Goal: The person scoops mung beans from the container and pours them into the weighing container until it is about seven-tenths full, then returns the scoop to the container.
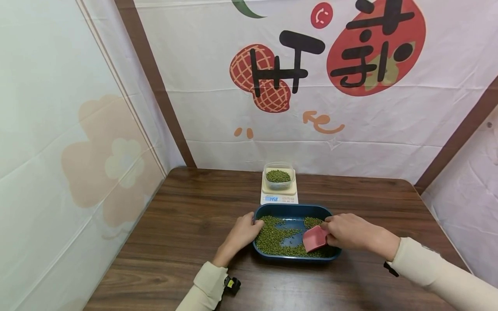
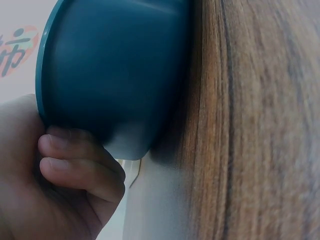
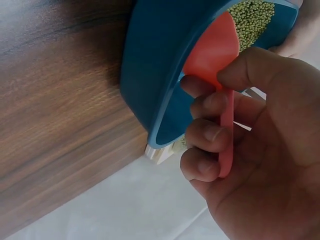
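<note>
A blue basin point(image 1: 297, 258) stands on the table with green mung beans point(image 1: 272, 239) spread in it, thickest at its left end. My left hand point(image 1: 243, 231) grips the basin's left rim; in the left wrist view its fingers point(image 2: 82, 172) curl against the outer wall. With my right hand point(image 1: 348, 231) I hold a pink scoop point(image 1: 315, 238) by its handle, fingers wrapped round it in the right wrist view. The scoop's bowl is tilted inside the basin's right part, close over the beans. A smaller heap of beans lies near the far right corner.
Right behind the basin sits a white kitchen scale point(image 1: 279, 198) with a lit display. On it is a clear plastic container point(image 1: 279, 185) holding more mung beans. A printed cloth point(image 1: 218, 108) hangs behind the brown wooden table point(image 1: 186, 229).
</note>
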`<state>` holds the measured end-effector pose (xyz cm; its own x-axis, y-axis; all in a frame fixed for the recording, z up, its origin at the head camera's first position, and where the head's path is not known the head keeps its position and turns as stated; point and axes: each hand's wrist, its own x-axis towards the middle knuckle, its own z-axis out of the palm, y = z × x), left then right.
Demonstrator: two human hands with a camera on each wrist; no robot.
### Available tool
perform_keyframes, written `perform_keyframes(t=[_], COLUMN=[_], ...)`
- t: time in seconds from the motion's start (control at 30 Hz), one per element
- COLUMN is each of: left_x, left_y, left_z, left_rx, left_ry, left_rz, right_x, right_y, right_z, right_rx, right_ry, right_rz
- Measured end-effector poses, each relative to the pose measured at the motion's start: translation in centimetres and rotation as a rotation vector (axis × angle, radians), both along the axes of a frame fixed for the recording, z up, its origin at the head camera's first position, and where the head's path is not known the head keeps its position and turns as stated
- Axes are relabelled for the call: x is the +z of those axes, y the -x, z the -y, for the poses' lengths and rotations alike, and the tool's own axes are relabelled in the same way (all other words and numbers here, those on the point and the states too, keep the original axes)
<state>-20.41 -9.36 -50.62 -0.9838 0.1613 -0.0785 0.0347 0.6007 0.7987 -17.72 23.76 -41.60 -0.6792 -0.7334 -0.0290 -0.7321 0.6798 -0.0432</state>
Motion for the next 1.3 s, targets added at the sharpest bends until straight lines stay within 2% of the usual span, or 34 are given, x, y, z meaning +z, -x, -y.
perform_keyframes(t=[0.4, 0.63, 1.03, 1.3], left_x=[0.03, 0.03, 0.14, 0.01], left_y=[0.12, 0.20, 0.14, -0.10], left_z=[-0.02, -0.04, -0.11, -0.08], left_rx=[-0.003, -0.004, -0.007, -0.002], left_ry=[-0.006, -0.013, -0.013, -0.001], left_rz=[0.002, 0.003, 0.007, 0.019], right_x=[0.29, 0.67, 0.66, 0.31], right_y=[-0.05, 0.15, -0.01, 0.11], right_z=[0.11, 0.13, 0.31, 0.20], right_rx=[0.004, 0.019, 0.032, 0.015], right_ry=[0.035, 0.015, 0.020, 0.061], right_rz=[0.100, 0.036, 0.055, 0.142])
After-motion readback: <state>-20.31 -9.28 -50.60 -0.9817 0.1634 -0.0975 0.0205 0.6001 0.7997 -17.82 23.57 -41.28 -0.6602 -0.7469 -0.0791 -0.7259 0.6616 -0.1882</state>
